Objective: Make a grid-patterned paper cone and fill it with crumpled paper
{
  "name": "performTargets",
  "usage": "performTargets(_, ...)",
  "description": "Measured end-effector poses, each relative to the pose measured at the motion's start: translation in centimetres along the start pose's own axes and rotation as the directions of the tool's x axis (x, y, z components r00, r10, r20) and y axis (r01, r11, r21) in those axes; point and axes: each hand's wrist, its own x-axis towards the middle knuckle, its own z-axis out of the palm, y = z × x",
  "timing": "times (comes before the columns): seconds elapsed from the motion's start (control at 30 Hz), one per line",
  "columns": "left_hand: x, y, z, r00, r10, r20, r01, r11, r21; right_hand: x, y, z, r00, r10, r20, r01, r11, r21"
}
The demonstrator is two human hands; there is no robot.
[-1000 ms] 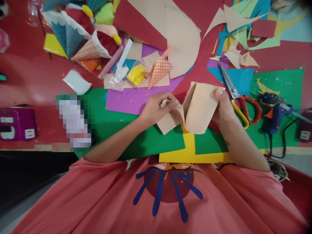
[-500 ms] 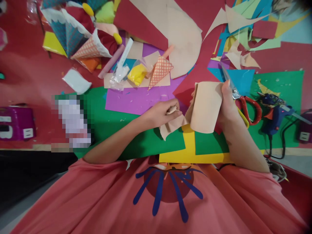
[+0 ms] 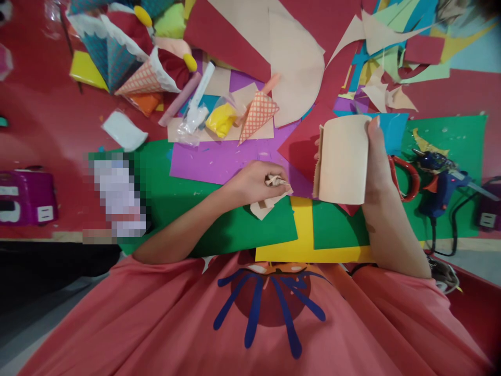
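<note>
My right hand (image 3: 379, 156) grips a wide beige paper roll (image 3: 343, 159), its thumb along the right side and the other fingers mostly hidden behind it. A jagged torn edge runs down the roll's left side. In my left hand (image 3: 260, 180), closed, is a crumpled beige piece of paper (image 3: 266, 206), part of it hanging below the fingers. The torn piece and the roll are apart. Scissors with red handles (image 3: 407, 178) lie just behind my right wrist, their blades largely hidden by the hand and roll.
A blue glue gun (image 3: 440, 193) with a black cord lies at the right on green sheets (image 3: 457, 130). Paper cones (image 3: 152, 73), a bagged yellow lump (image 3: 222, 119) and a small checked cone (image 3: 260, 109) lie toward the back. Paper scraps (image 3: 379, 89) spread at the back right.
The paper between my hands has come apart from the roll. My right hand has moved the roll up and to the right, while the torn piece stays in my left hand.
</note>
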Motion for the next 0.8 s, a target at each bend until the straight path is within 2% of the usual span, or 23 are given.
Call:
performTargets(0.07, 0.2, -0.5, 0.0, 0.997, 0.011, -0.075, -0.007, 0.998, 0.06, 0.1, -0.2, -0.1, 0.998, 0.0, 0.065, -0.008, 0.992, 0.128)
performTargets(0.13, 0.5, -1.0, -0.1, 0.96, 0.1, -0.262, -0.052, 0.982, 0.182, 0.5, -0.2, -0.3, 0.996, -0.077, 0.034, 0.071, 0.984, 0.16)
performTargets(0.17, 0.6, -1.2, -0.2, 0.902, 0.191, -0.387, -0.087, 0.959, 0.269, 0.7, 0.0, -0.5, 0.993, -0.116, -0.013, 0.117, 0.984, 0.138)
performTargets(0.2, 0.7, -1.4, -0.3, 0.822, 0.281, -0.495, -0.111, 0.932, 0.345, 0.8, 0.3, -0.6, 0.989, -0.14, -0.054, 0.145, 0.983, 0.113)
performTargets(0.23, 0.6, -1.4, -0.4, 0.753, 0.342, -0.562, -0.119, 0.911, 0.395, 0.9, 0.6, -0.6, 0.986, -0.145, -0.081, 0.153, 0.983, 0.097)
performTargets(0.3, 0.3, -1.3, -0.6, 0.646, 0.458, -0.611, -0.186, 0.87, 0.456, 0.9, 1.3, -0.7, 0.988, -0.126, -0.092, 0.135, 0.987, 0.091)
performTargets(0.4, -0.6, -1.1, -0.7, 0.527, 0.601, -0.602, -0.299, 0.793, 0.53, 0.4, 2.2, -0.5, 0.997, -0.068, -0.027, 0.071, 0.993, 0.093)
performTargets(0.5, -0.9, -1.2, -0.2, 0.568, 0.646, -0.511, -0.36, 0.753, 0.551, -0.1, 2.9, 0.2, 0.997, -0.042, 0.067, 0.036, 0.996, 0.082)
performTargets(0.53, -0.8, -1.2, 0.0, 0.621, 0.605, -0.498, -0.37, 0.786, 0.495, -0.2, 3.1, 0.5, 0.995, -0.044, 0.089, 0.038, 0.997, 0.074)
performTargets(0.6, -0.4, -1.3, 0.5, 0.751, 0.458, -0.476, -0.37, 0.888, 0.272, -0.2, 3.3, 1.0, 0.991, -0.023, 0.13, 0.017, 0.999, 0.047)
performTargets(0.67, -0.1, -1.3, 0.8, 0.833, 0.29, -0.471, -0.298, 0.953, 0.059, 0.0, 3.4, 1.1, 0.985, 0.041, 0.166, -0.044, 0.999, 0.015)
performTargets(0.73, 0.1, -1.2, 0.9, 0.877, 0.142, -0.46, -0.204, 0.975, -0.089, 0.3, 3.4, 0.9, 0.974, 0.116, 0.196, -0.122, 0.992, 0.022)
performTargets(0.8, 0.1, -1.0, 0.8, 0.876, 0.061, -0.479, -0.174, 0.965, -0.195, 0.5, 3.2, 0.6, 0.96, 0.172, 0.222, -0.195, 0.977, 0.084)
